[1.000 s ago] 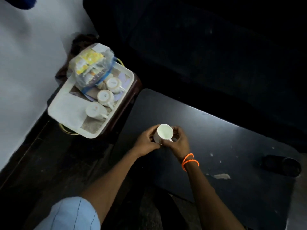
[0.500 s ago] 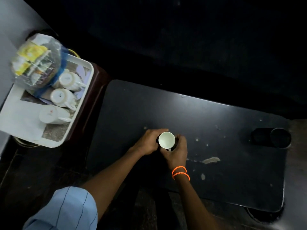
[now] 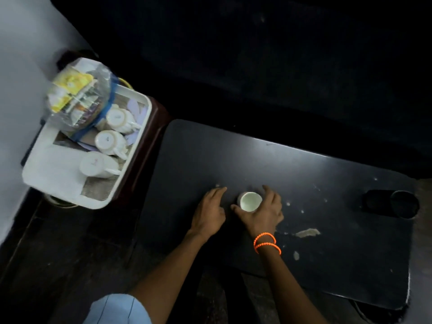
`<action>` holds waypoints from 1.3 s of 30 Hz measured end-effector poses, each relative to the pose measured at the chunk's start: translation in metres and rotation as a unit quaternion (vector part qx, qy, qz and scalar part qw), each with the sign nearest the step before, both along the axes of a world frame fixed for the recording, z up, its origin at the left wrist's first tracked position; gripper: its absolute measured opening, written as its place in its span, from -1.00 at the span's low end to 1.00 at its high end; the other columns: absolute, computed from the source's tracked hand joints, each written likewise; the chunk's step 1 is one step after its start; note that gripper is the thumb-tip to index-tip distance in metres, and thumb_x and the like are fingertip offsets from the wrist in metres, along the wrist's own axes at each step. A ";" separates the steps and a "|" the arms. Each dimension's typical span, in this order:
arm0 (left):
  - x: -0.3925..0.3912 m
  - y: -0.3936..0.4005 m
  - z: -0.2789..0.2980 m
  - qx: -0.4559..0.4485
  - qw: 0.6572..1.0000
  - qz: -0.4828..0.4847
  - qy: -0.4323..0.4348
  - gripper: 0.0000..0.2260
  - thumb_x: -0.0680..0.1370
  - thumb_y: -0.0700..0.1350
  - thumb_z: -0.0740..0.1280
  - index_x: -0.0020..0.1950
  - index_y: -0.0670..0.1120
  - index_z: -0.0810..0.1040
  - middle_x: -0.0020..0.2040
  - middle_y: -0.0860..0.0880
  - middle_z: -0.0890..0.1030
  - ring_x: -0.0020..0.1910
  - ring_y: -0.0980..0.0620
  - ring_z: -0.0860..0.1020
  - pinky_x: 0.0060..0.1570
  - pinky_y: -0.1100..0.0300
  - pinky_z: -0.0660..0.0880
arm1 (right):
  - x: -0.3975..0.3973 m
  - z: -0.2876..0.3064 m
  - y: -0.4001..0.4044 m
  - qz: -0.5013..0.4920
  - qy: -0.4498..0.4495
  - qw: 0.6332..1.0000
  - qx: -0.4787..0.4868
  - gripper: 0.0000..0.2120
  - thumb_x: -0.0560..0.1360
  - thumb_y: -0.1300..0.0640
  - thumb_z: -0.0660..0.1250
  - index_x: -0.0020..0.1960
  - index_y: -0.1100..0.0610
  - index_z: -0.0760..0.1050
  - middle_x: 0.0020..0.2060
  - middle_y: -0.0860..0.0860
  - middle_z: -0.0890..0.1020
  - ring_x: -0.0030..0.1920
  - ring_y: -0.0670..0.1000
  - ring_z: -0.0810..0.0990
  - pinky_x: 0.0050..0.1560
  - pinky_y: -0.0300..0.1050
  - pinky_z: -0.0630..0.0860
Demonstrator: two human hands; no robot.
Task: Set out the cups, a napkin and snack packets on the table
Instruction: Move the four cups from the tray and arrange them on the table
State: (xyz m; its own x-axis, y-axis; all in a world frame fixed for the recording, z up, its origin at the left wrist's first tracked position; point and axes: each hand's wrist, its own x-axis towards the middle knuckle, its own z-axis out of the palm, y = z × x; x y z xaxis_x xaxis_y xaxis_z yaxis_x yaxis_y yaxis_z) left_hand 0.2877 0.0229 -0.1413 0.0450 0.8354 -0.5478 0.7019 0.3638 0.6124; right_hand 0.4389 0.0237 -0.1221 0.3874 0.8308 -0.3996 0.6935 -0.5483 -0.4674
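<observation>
A white cup (image 3: 250, 201) stands upright on the black table (image 3: 233, 157), near its front left part. My right hand (image 3: 261, 213), with orange bands at the wrist, curls around the cup, thumb on its left and fingers on its right. My left hand (image 3: 210, 211) lies just left of the cup, fingers apart, holding nothing. On a white tray (image 3: 98, 205) to the left lie three more white cups (image 3: 107, 141), a clear bag of snack packets (image 3: 79, 97) and a white napkin (image 3: 53, 171).
The tray rests on a small dark-red stand (image 3: 159, 129) against the table's left end, beside a pale wall (image 3: 18, 66). A black round holder (image 3: 392, 204) sits at the table's right end. Pale scuffs mark the tabletop (image 3: 306, 233). Beyond the table all is dark.
The cup, held in both hands above the table a second ago, now stands on it. My left hand has let go and drawn off to the left.
</observation>
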 end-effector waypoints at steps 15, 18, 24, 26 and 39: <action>-0.240 0.030 0.064 0.252 0.864 0.382 0.210 -0.71 0.43 -0.21 0.36 0.16 -0.18 0.55 0.18 -0.23 0.53 0.22 -0.29 0.48 0.22 -0.13 0.39 | -0.282 0.041 0.070 0.219 0.299 0.929 0.004 -0.78 0.63 0.07 0.29 -0.01 0.19 0.64 -0.10 0.14 0.70 -0.06 0.09 0.62 0.01 -0.03 0.53; -0.277 0.036 0.058 0.140 0.883 0.407 0.186 -0.67 0.60 -0.07 0.35 0.32 -0.17 0.56 0.33 -0.26 0.51 0.34 -0.30 0.44 0.30 -0.11 0.36 | -0.312 0.042 0.073 0.178 0.339 0.921 -0.077 -0.68 0.65 -0.04 0.22 0.07 0.14 0.66 -0.05 0.19 0.73 0.01 0.20 0.69 0.11 0.07 0.62; -0.301 0.040 0.054 0.047 0.874 0.482 0.041 -0.55 0.67 0.22 0.20 0.23 -0.13 0.59 0.24 -0.16 0.65 0.27 -0.22 0.55 0.15 0.00 0.42 | -0.333 0.035 0.070 0.076 0.342 0.930 -0.109 -0.52 0.59 -0.18 0.22 -0.34 0.09 0.60 -0.20 0.22 0.74 -0.09 0.27 0.73 0.08 0.22 0.67; -0.303 0.036 0.054 0.048 0.843 0.536 0.017 -0.59 0.62 0.27 0.27 0.06 -0.08 0.59 0.07 -0.08 0.64 0.17 -0.18 0.59 0.17 -0.03 0.54 | -0.331 0.032 0.067 0.041 0.350 0.929 -0.115 -0.53 0.57 -0.19 0.29 -0.36 0.11 0.60 -0.26 0.23 0.74 -0.15 0.24 0.75 0.05 0.21 0.69; -0.287 -0.007 0.067 -0.035 0.770 0.457 -0.445 -0.49 0.42 -0.23 0.56 0.36 -0.25 0.60 0.29 -0.17 0.69 0.33 -0.09 0.62 0.23 0.14 0.60 | -0.253 0.030 0.051 -0.013 0.584 0.803 -0.122 -0.84 0.56 0.32 0.43 0.13 0.32 0.62 -0.01 0.25 0.67 0.00 0.15 0.66 0.21 0.21 0.63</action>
